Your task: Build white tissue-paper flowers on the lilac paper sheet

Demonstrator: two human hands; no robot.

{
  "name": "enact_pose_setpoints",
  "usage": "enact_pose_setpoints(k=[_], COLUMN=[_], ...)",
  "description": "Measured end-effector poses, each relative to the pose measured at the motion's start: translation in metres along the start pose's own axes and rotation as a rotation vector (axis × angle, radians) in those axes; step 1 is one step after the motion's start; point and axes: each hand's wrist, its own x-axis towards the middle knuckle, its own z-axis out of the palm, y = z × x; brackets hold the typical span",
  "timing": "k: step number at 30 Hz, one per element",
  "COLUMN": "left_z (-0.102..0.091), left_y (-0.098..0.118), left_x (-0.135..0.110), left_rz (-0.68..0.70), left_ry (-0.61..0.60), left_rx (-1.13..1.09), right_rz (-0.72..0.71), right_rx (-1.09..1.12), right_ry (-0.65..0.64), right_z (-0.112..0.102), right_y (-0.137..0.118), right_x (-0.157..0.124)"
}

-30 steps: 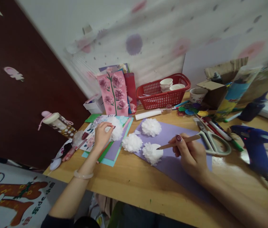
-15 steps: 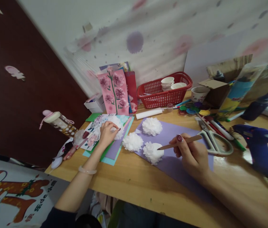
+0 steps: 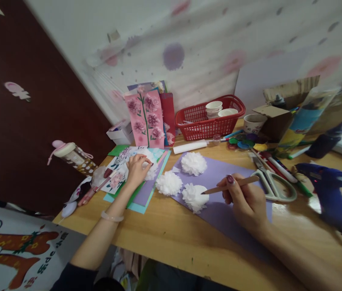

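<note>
Right hand grips wooden stick at flower, behind table's front edge
Left hand curled, hold unclear; heavy stick pressure could crush flower.

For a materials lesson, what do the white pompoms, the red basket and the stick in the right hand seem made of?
White pompoms: probably matte tissue paper, thin ruffled edges. Red basket: likely smooth plastic, even lattice walls. Stick: perhaps unpainted wood, matte and tan.

the letters "de" on the cartoon-animal panel
</note>
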Motion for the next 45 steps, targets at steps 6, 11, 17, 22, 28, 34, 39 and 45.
enact_pose_setpoints(k=[6, 11, 17, 22, 28, 34, 39, 45], left_z=[-0.015, -0.018, -0.022, -0.011, 0.001, 0.0, 0.002, 0.0], left_y=[0.009, 0.03, 0.094, 0.133, 0.141, 0.136, 0.135, 0.134], left_x=[-0.005, -0.01, -0.045, -0.068, -0.075, -0.077, -0.079, -0.079], left_rz=[-0.088, -0.191, -0.229, -0.196, -0.172, -0.251, -0.286, -0.289], left_ry=[0.079, 0.061, -0.376, -0.576, -0.607, -0.718, -0.731, -0.717], left_rx=[-0.271, -0.541, -0.834, -0.887, -0.834, -0.937, -0.998, -1.001], right_rz=[0.051, 0.142, 0.287, 0.381, 0.466, 0.494, 0.489, 0.464], right_rx=[0.042, 0.08, 0.301, 0.403, 0.505, 0.516, 0.513, 0.515], right_ry=[0.008, 0.062, 0.088, -0.007, 0.014, 0.124, 0.13, 0.256], right_z=[0.001, 0.002, 0.006, 0.006, 0.005, 0.006, 0.006, 0.004], right_y=[0.0, -0.001, -0.006, -0.008, -0.006, -0.009, -0.01, -0.005], right_x=[0.0, 0.002, 0.004, 0.004, 0.006, 0.013, 0.013, 0.015])
